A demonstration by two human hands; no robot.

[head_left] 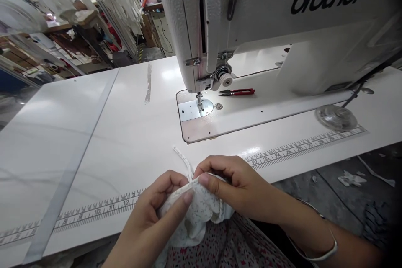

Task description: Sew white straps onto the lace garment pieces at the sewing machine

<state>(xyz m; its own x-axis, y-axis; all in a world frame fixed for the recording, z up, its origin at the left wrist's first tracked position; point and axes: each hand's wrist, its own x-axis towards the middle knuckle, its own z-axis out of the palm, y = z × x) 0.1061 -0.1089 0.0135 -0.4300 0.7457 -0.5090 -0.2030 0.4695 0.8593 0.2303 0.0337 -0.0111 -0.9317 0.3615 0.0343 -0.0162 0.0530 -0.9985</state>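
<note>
My left hand (157, 213) and my right hand (234, 184) both pinch a small piece of white speckled fabric (197, 213) at the table's near edge. The fingertips meet at its upper edge, where a thin white strip (182, 160) sticks out and lies on the table. The fabric hangs down toward my lap. A white Brother sewing machine (282, 16) stands behind, with its needle and presser foot (199, 101) over the metal plate, well apart from my hands.
Red-handled thread snips (238, 91) lie on the machine bed. A measuring tape (301, 144) runs along the white table's (94, 134) front edge. A clear round object (336, 117) sits at the right. Shelves and hanging cloth fill the background left.
</note>
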